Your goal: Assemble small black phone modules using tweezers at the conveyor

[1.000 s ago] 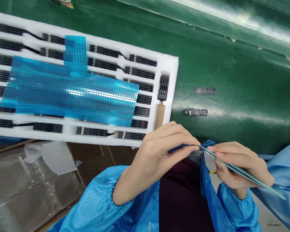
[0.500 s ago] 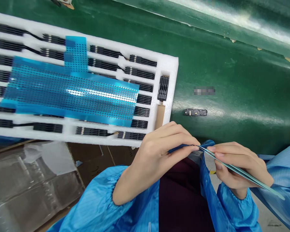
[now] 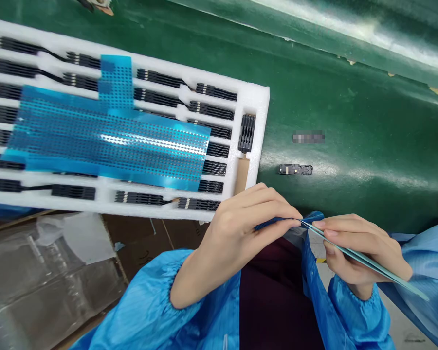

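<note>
My right hand [image 3: 365, 248] grips light green tweezers [image 3: 372, 264], whose tips point left at my other hand. The thumb and forefinger of my left hand [image 3: 248, 233] are pinched together right at those tips. Whatever lies between them is too small or hidden to make out. Just beyond the hands, a small black electronic part [image 3: 295, 169] with tiny light contacts lies flat on the green table [image 3: 368, 126]. Left of it is a white foam tray [image 3: 261, 102], its slots filled with rows of similar black parts [image 3: 213, 109].
Across the tray lies a blue film sheet [image 3: 113, 141] with rows of small marks, a shorter blue strip [image 3: 116, 73] at its top. A blurred-out patch [image 3: 308, 137] is on the table. Below the tray are a cardboard box [image 3: 146, 243] and clear plastic [image 3: 51, 287].
</note>
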{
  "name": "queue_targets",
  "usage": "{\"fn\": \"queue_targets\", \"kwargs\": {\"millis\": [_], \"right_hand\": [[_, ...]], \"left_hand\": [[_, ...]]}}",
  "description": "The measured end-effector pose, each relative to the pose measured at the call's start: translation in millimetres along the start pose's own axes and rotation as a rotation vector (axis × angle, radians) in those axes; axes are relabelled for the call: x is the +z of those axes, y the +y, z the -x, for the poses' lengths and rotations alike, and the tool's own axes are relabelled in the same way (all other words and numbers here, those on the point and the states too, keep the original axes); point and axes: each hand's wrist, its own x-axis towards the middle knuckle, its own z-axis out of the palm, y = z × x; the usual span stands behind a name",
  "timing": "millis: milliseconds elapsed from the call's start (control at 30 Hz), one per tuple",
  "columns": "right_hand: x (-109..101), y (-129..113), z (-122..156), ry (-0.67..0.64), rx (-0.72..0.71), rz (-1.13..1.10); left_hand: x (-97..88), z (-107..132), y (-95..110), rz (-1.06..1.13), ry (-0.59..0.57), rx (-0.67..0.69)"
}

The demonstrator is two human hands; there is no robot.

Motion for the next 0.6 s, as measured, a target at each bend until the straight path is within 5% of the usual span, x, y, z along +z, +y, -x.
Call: {"fn": "queue_targets", "kwargs": {"millis": [600], "right_hand": [[-0.5,-2.3,0.1,-0.004,0.014,-0.020]], "left_hand": [[-1.3,0.8,2.9,-0.023,-0.012,-0.010]]}}
